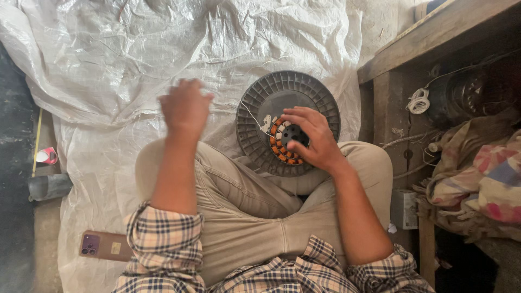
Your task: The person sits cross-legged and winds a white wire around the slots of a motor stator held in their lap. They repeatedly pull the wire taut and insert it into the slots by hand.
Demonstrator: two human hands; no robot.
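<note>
A round grey ribbed motor housing (260, 103) rests against my crossed legs in beige trousers. At its centre sits a stator with orange copper windings (278, 146) around a dark hub. My right hand (312, 138) grips the stator, fingers curled over the windings. A thin pale wire (251, 116) runs from the windings up and left across the housing. My left hand (184, 106) is raised to the left of the housing, blurred, fingers closed; whether it pinches the wire's end is unclear.
A white woven plastic sheet (163, 49) covers the floor. A phone (103, 245) lies at the lower left, with a grey pipe piece (49, 186) and small pink object (47, 156) beyond. A wooden shelf (412, 43) with cloth (483, 179) and wire coils stands right.
</note>
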